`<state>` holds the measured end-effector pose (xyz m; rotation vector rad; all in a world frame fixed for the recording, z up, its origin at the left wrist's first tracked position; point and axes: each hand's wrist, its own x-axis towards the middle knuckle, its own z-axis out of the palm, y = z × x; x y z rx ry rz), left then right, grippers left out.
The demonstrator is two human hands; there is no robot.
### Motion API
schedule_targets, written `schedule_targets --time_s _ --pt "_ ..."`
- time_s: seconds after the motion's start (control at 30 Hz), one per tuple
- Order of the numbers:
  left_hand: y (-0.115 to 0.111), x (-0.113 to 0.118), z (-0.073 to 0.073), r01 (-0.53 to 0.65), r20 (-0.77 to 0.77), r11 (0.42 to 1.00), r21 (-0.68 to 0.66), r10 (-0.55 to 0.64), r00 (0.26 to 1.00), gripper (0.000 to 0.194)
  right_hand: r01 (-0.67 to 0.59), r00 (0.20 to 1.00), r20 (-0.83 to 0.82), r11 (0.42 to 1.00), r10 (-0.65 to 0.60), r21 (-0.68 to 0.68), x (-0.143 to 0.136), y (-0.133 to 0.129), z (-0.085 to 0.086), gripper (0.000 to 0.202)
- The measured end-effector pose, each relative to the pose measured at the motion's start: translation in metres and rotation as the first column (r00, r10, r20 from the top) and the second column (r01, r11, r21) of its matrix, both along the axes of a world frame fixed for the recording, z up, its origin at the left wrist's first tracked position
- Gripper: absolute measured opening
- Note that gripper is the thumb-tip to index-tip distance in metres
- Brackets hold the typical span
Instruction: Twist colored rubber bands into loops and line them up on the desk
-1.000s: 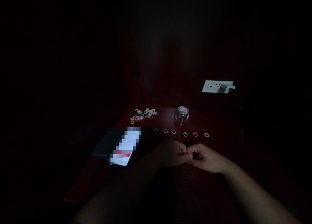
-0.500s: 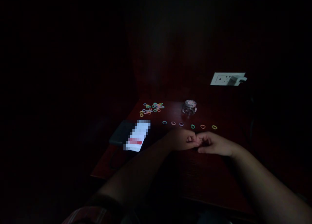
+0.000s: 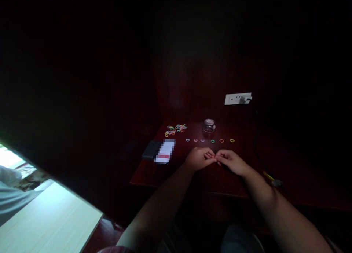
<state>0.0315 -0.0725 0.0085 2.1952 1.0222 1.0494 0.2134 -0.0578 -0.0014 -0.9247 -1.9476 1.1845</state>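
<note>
My left hand (image 3: 202, 158) and my right hand (image 3: 230, 161) meet at the fingertips above the dark red table. Both are closed in a pinch. A bit of orange, which looks like a small hair tie (image 3: 213, 157), shows between them; the fingers cover most of it. Just beyond the hands lies a spaced row of small hair ties: blue (image 3: 187, 140), pink (image 3: 195, 140), purple (image 3: 202, 140), green (image 3: 212, 141), orange-red (image 3: 221, 140) and yellow (image 3: 232, 140). Farther left is a loose pile of hair ties (image 3: 180, 128) in mixed colours.
A clear lidded jar (image 3: 209, 126) stands behind the row. Left of my hands lie a lit phone (image 3: 165, 151) and a dark flat case (image 3: 151, 150). A wall socket (image 3: 238, 99) holds a plug. A pale board (image 3: 49, 220) and a person's sleeve (image 3: 13, 200) appear lower left.
The view has shifted and widened, bringing the pale board and a person's sleeve into sight at left. My fingertips stay together, and an orange bit now shows between them.
</note>
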Motion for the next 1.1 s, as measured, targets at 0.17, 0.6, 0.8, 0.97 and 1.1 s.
schedule_targets --time_s 0.17,0.6,0.8,0.97,1.1 --pt "-0.017 0.001 -0.011 -0.106 0.107 0.993 -0.059 0.112 0.988 0.023 0.131 0.991 -0.037 0.987 -0.128 0.095 -0.008 -0.02 -0.007 0.032" --pt "-0.029 0.0 -0.024 -0.008 0.262 0.986 -0.165 0.051 0.964 0.022 0.22 0.956 -0.203 0.976 -0.214 0.005 -0.012 -0.039 -0.009 0.03" --pt "-0.023 -0.002 -0.027 0.015 0.376 0.981 -0.192 0.059 0.925 0.023 0.186 0.933 -0.299 0.98 -0.199 -0.073 -0.008 -0.037 -0.01 0.031" --pt "-0.021 -0.002 -0.028 0.001 0.379 0.979 -0.205 0.078 0.922 0.024 0.2 0.944 -0.263 0.979 -0.2 -0.026 -0.008 -0.036 -0.013 0.03" --pt "-0.02 -0.003 -0.029 -0.003 0.379 0.976 -0.217 0.087 0.921 0.026 0.197 0.948 -0.256 0.98 -0.189 0.005 -0.009 -0.037 -0.013 0.034"
